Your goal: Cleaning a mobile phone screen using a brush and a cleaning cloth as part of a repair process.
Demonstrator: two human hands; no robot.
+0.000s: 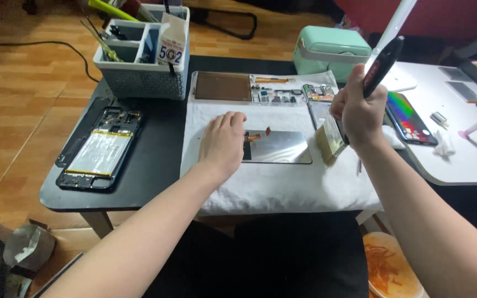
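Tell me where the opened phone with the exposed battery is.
The opened phone lies at the left of the head view on the dark table, below the grey organiser basket.

**Soft indoor light, mild wide-angle bend**

The scene is moderately bright and evenly lit, seemingly from above. The white cloth is the brightest patch, close to washed out at its near edge. The shiny panel gives a dull grey sheen, and the phone screen at the right shows rainbow glare. Shadows are soft and short; the black surface swallows detail. Far corners fall dim. The forearms at the near edge look stretched and slightly blurred, and small parts far off are soft.
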